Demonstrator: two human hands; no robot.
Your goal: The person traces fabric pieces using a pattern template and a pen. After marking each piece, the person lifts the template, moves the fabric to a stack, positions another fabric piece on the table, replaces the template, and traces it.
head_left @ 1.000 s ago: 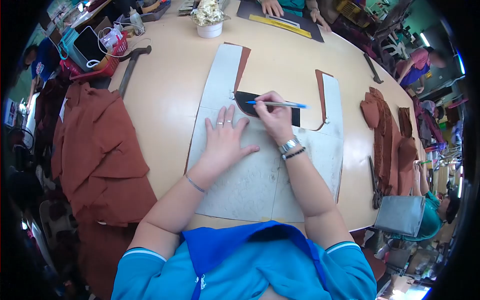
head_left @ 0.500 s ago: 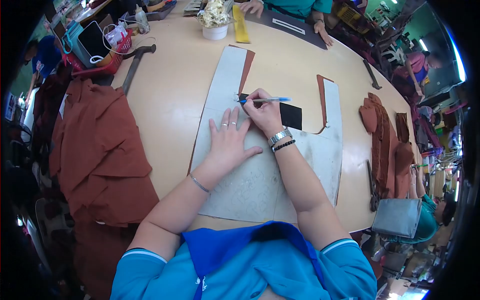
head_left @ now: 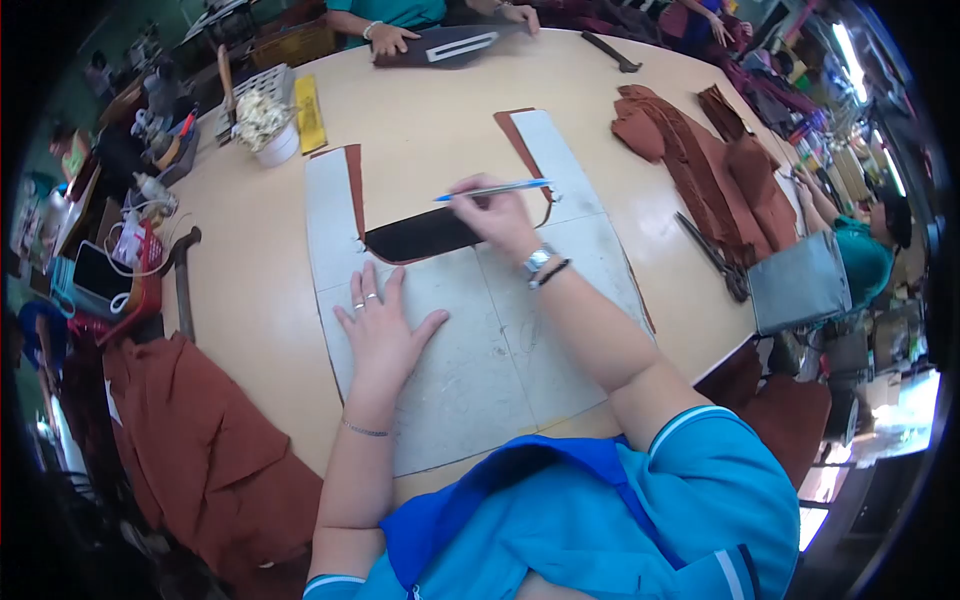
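A pale grey pattern template with two upright arms lies on the table over brown leather-like material, whose edges show along the inner sides of the arms. My left hand rests flat on the template, fingers spread, below its left arm. A blue-and-clear pen is gripped in my right hand, which is above the notch between the arms. The pen's blue tip points left, apparently off the surface. Inside the notch shows a black piece, partly hidden behind my right hand.
Brown material lies in piles at left and right. A hammer lies left, another hammer at the far edge. Scissors lie right. A white pot stands by a yellow strip. Opposite, a co-worker's hands hold a dark piece.
The view has turned. My right hand has left the left arm's inner edge and moved right with the pen. My left hand stays flat on the template. The co-worker's dark piece has shifted.
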